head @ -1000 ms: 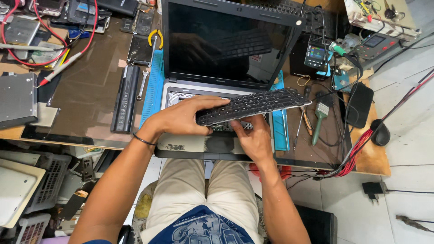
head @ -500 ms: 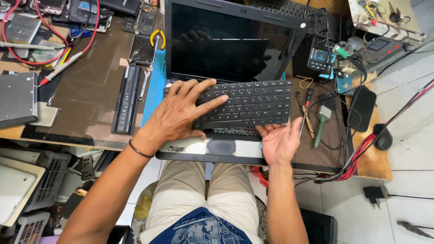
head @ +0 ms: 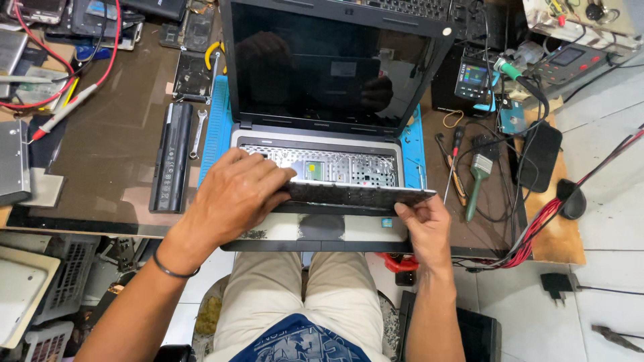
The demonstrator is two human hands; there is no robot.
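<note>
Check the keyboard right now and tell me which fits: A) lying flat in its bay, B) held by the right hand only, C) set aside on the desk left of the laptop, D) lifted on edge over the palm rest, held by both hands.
D: the keyboard stands tilted on edge, left hand and right hand gripping it, with the metal bay exposed behind.

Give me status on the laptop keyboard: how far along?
Done: the keyboard is up off the laptop, tipped on edge, so the metal tray under it shows. In hand: left hand grips its left end, right hand its right corner. Left: it is not set aside; I cannot tell whether a ribbon cable is attached. The battery lies on the bench.
</note>
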